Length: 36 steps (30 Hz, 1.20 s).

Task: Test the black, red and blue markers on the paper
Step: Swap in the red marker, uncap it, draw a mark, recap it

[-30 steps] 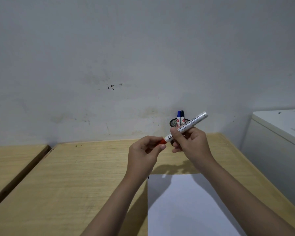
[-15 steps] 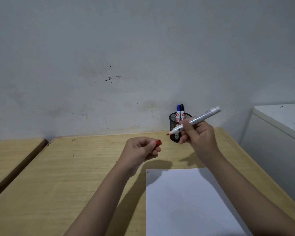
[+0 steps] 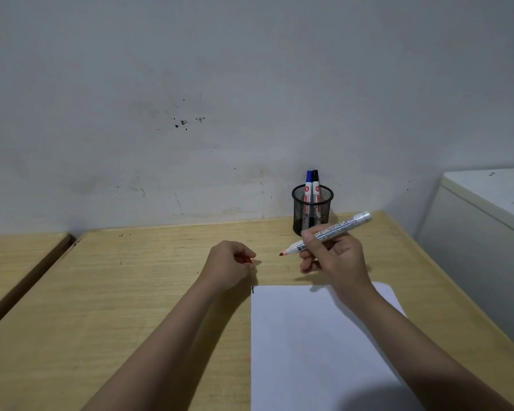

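Both hands have dropped toward the wooden desk [image 3: 131,292] since half a second ago. The right hand [image 3: 333,256] is closed around the uncapped red marker [image 3: 330,232], tip pointing left above the paper's [image 3: 309,351] far edge. The left hand [image 3: 229,265] is curled around the red cap [image 3: 248,259], left of the sheet. The blue marker [image 3: 309,180] and black marker [image 3: 315,180] stand in the mesh cup [image 3: 312,212] by the wall.
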### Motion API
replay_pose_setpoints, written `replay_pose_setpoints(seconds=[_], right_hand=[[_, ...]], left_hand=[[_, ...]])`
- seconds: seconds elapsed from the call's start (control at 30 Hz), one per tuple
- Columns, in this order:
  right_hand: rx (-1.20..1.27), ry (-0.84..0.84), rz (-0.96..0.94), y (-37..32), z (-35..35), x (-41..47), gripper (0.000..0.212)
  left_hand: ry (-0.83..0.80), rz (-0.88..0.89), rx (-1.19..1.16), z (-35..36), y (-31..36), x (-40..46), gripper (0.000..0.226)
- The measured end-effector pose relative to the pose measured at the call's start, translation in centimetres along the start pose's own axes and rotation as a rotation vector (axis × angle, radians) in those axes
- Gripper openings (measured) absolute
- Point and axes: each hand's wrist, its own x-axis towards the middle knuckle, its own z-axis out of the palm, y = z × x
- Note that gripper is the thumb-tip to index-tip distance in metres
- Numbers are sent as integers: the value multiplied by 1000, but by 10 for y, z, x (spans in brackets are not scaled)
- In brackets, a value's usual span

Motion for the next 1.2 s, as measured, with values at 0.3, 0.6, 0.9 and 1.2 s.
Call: replay_pose_setpoints(seconds=[0.3, 0.6, 0.9, 1.2], right_hand=[[-66, -27, 52, 13, 0, -7, 7], [-130, -35, 202, 35, 12, -11, 14], [-233, -4, 296, 53, 26, -13, 28], [-297, -49, 277, 54, 26, -17, 25]], left_hand=[[0, -16, -71, 5, -16, -5, 37], [-101, 49, 44, -19, -17, -44, 35], [-165, 105, 228, -15, -22, -47, 38], [-178, 93, 200, -16, -27, -44, 32]])
